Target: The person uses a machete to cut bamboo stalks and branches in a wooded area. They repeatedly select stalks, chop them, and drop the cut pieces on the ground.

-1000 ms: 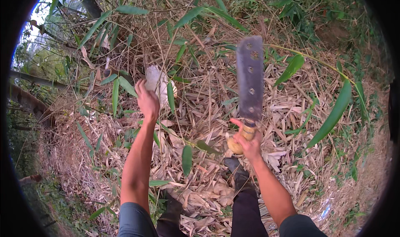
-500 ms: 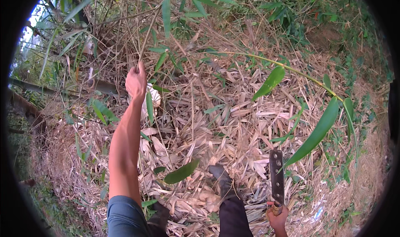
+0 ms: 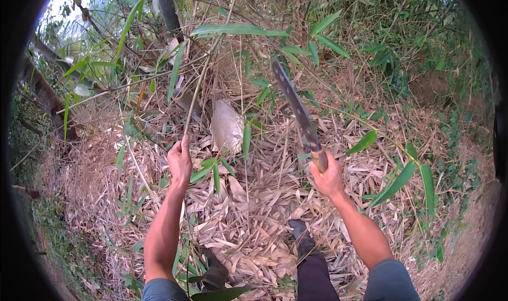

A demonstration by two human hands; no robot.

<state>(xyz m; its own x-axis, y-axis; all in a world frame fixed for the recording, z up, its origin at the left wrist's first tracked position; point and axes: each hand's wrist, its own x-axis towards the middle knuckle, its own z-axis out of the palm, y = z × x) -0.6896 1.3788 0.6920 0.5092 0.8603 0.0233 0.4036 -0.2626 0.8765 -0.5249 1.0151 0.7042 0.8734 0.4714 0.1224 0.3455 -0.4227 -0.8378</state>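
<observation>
My left hand is closed around a thin bamboo branch, which slants up and away from the fist toward the top of the view. My right hand grips the wooden handle of a machete. Its dark blade has a row of holes and is raised, pointing up and a little left, apart from the branch. Between the two hands, farther off, stands a pale, broad dry bamboo sheath. Green leaves hang just right of my left hand.
Dry bamboo leaves cover the ground around my boots. A leafy green stem arches at the right. Thick bamboo culms and a brown trunk stand at the far left, among tangled twigs.
My right hand has come up and inward from the lower right, lifting the machete. The left hand has drawn lower and nearer, still on the branch. The view has shifted.
</observation>
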